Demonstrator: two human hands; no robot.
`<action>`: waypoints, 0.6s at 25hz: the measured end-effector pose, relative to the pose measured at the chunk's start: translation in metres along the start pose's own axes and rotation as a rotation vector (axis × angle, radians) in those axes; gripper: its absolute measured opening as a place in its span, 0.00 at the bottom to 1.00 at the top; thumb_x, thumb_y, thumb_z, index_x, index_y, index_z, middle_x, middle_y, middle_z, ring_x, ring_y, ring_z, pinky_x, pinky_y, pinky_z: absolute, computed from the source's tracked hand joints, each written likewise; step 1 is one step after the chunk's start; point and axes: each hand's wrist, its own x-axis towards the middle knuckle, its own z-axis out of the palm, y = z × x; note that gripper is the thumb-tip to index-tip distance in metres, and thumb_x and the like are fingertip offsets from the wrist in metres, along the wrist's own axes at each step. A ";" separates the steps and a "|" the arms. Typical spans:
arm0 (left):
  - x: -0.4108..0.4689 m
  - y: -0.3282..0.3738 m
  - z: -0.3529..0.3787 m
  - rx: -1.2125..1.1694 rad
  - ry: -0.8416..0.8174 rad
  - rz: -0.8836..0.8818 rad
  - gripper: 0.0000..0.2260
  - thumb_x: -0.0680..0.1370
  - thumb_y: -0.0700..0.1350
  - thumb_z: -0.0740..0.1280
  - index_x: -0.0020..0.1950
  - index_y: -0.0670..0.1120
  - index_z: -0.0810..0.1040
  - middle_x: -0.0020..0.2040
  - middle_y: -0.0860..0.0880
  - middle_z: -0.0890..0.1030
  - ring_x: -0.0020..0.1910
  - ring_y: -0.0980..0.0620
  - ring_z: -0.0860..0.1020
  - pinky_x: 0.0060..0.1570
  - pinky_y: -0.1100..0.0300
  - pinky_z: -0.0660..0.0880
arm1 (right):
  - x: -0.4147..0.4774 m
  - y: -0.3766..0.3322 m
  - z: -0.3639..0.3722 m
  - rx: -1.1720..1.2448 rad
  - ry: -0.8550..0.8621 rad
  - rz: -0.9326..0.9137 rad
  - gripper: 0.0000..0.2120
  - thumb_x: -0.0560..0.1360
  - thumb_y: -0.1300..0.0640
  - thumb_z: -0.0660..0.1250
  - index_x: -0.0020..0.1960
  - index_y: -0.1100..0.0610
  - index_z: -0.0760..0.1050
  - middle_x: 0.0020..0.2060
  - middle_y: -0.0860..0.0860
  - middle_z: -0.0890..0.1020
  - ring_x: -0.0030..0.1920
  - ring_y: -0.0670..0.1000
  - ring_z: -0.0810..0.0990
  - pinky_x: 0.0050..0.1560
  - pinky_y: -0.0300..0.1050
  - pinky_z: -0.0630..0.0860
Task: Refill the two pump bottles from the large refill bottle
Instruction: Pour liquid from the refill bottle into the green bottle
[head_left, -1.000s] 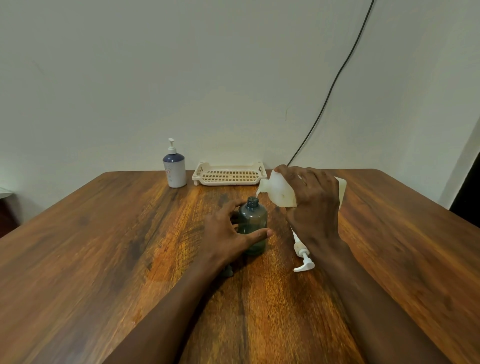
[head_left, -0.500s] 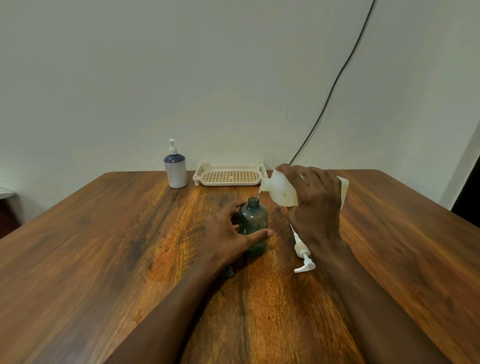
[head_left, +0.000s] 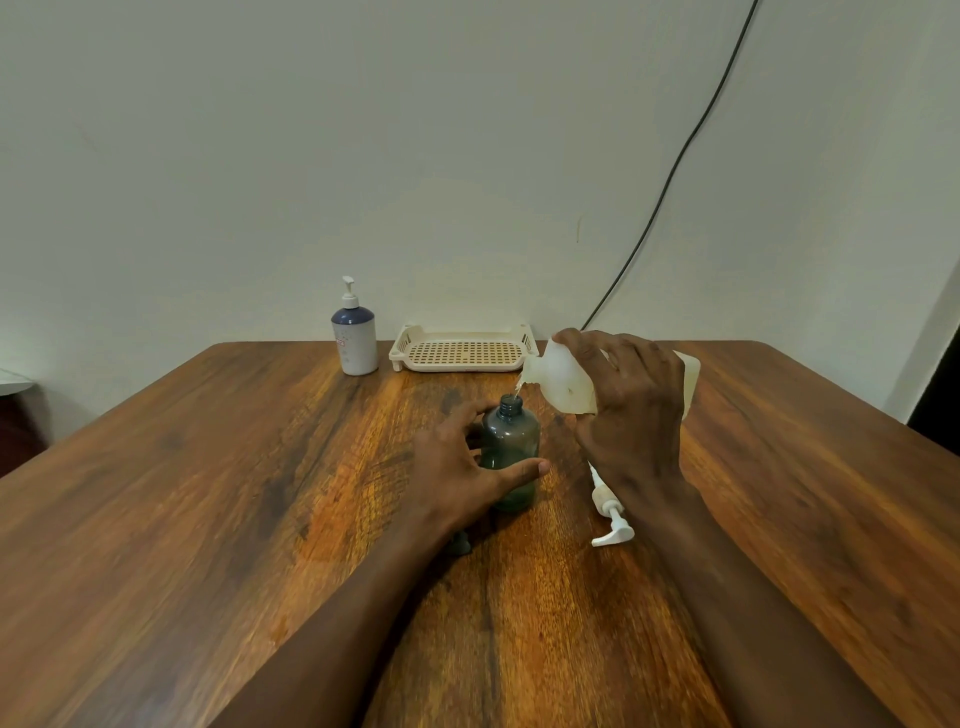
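Observation:
A dark green pump bottle stands uncapped at the table's middle. My left hand grips its body, thumb across the front. My right hand holds the large white refill bottle tipped to the left, its mouth just above the green bottle's neck, with a thin pale stream running in. The green bottle's white pump head lies on the table to the right, partly under my right wrist. A second pump bottle, white with a blue top and its pump on, stands at the back.
A cream perforated tray sits at the back edge of the wooden table against the wall. A small dark cap lies under my left wrist. A black cable hangs down the wall.
The refill bottle has tipped a little further and its mouth sits nearer the green bottle's neck. Both hands keep their holds.

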 end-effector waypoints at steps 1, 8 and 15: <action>0.000 0.000 0.000 -0.001 -0.004 -0.001 0.44 0.61 0.70 0.78 0.72 0.54 0.73 0.65 0.51 0.81 0.54 0.64 0.76 0.46 0.83 0.70 | 0.000 0.000 0.000 0.001 0.000 0.002 0.43 0.60 0.60 0.85 0.72 0.52 0.73 0.62 0.60 0.82 0.60 0.64 0.80 0.62 0.70 0.75; 0.000 0.000 0.000 -0.007 -0.009 0.000 0.44 0.61 0.71 0.77 0.72 0.55 0.73 0.65 0.51 0.81 0.52 0.66 0.75 0.46 0.82 0.70 | 0.001 0.000 0.000 -0.003 0.002 -0.010 0.45 0.59 0.60 0.84 0.73 0.50 0.70 0.62 0.59 0.82 0.60 0.64 0.80 0.63 0.67 0.75; 0.000 0.001 0.000 -0.005 -0.012 0.001 0.43 0.62 0.68 0.79 0.73 0.53 0.73 0.66 0.51 0.81 0.57 0.60 0.77 0.47 0.80 0.72 | 0.001 0.000 0.002 -0.004 0.002 -0.017 0.46 0.59 0.60 0.85 0.73 0.48 0.68 0.62 0.59 0.82 0.60 0.63 0.80 0.63 0.66 0.75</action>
